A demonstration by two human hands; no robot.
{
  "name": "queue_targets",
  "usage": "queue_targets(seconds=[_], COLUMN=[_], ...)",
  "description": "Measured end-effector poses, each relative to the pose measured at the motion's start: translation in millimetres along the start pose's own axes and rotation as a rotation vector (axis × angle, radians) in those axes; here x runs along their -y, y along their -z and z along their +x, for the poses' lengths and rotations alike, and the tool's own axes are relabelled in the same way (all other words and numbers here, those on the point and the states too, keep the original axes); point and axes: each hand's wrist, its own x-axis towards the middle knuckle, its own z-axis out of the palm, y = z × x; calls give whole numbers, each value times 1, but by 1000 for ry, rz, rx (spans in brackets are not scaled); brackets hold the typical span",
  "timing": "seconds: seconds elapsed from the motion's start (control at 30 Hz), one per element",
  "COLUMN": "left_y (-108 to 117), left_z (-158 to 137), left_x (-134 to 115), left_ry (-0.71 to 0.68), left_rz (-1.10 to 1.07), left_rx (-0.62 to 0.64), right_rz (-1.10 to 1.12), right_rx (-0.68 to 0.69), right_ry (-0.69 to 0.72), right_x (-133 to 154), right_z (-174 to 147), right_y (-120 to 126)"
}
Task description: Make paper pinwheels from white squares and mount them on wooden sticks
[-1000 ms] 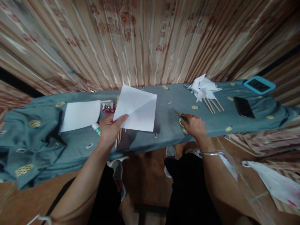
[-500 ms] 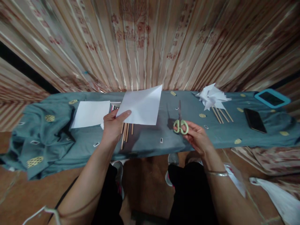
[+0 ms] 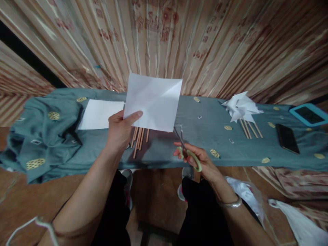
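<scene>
My left hand (image 3: 121, 128) pinches a creased sheet of white paper (image 3: 153, 100) by its lower left part, thumb on top, and holds it up above the cloth. Green-handled scissors (image 3: 189, 155) are in my right hand (image 3: 202, 159), with fingers at the handle loops. Their blades stand a little apart and point up toward the paper's lower right corner; whether they touch it I cannot tell. Below the raised sheet lie several thin wooden sticks (image 3: 139, 140), their upper ends hidden by it. Another white sheet (image 3: 101, 114) lies flat to the left of my left hand.
A patterned green cloth (image 3: 164, 150) covers the long table and bunches up at the left. White paper pinwheels (image 3: 241, 106) on sticks lie at the right, beside a black phone (image 3: 287, 138) and a blue-framed tablet (image 3: 309, 114). A pleated curtain (image 3: 164, 44) hangs behind.
The paper has been raised and turned to face me more. My right hand has brought the scissors leftward, close to the paper's lower right corner, and the blades have opened.
</scene>
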Motion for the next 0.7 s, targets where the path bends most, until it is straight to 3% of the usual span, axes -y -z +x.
queue_targets(seconds=[0.27, 0.7], left_y=[-5, -10], left_z=[-6, -10], left_x=[9, 13], left_ry=[21, 69], left_rz=[51, 99], left_rx=[40, 36], right_rz=[-113, -71], right_rx=[32, 18], right_ry=[5, -18], right_x=[1, 1], right_z=[2, 2], right_y=[-1, 1])
